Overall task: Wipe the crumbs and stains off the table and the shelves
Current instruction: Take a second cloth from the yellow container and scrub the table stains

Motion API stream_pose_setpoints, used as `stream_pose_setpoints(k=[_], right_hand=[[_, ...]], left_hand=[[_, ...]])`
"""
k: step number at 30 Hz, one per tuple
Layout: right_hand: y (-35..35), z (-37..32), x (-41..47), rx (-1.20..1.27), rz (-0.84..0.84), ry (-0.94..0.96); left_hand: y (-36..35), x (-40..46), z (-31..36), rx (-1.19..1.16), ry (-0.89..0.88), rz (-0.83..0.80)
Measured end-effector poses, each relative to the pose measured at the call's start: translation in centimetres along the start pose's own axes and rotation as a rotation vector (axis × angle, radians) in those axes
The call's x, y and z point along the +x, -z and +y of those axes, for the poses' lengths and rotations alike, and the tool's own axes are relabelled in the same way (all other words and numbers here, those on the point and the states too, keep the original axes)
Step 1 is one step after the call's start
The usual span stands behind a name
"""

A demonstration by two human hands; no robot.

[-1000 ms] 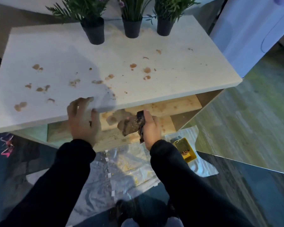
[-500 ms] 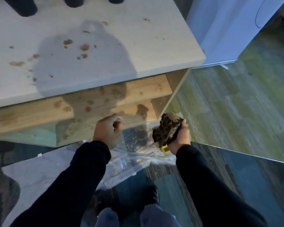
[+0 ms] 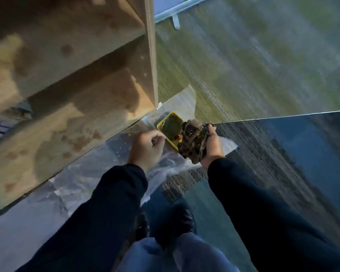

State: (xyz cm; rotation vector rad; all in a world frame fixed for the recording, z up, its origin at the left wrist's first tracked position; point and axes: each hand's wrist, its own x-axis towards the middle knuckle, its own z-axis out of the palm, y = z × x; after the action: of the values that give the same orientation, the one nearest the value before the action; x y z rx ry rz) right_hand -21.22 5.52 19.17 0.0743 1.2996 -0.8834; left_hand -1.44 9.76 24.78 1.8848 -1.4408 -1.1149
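Wooden shelves [image 3: 71,75], blotched with brown stains, fill the upper left. A clear plastic sheet [image 3: 47,197] lies on the floor below them. On the sheet sits a small yellow tray [image 3: 170,126]. Beside the tray, the right hand [image 3: 213,146] grips a dirty, crumpled brown cloth [image 3: 193,142]. The left hand [image 3: 145,149] hovers nearby, curled into a fist and holding nothing.

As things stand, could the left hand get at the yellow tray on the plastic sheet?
Probably yes. The left hand, curled and empty, hovers just beside the shallow yellow tray, with nothing between them. The right hand holds the dirty brown rag over the tray's other end only.
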Motion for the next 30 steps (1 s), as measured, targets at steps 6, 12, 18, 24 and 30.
stream_pose_setpoints(k=[6, 12, 18, 24, 30], right_hand=[[5.9, 2.1, 11.3, -0.01, 0.031, 0.124], [7.7, 5.1, 20.1, -0.232, 0.04, 0.3], [8.1, 8.6, 24.6, -0.494, 0.135, 0.497], [9.3, 8.9, 24.1, -0.556, 0.184, 0.529], [10.1, 8.8, 24.0, -0.533, 0.135, 0.516]], left_hand=[[-7.9, 6.3, -10.0, 0.062, 0.12, -0.131], [-14.5, 14.0, -16.2, 0.321, 0.094, -0.233], [-18.3, 19.9, -19.3, 0.577, 0.003, -0.274], [-21.3, 22.9, -17.7, 0.593, 0.278, -0.164], [-23.2, 23.1, -16.4, 0.438, 0.442, -0.047]])
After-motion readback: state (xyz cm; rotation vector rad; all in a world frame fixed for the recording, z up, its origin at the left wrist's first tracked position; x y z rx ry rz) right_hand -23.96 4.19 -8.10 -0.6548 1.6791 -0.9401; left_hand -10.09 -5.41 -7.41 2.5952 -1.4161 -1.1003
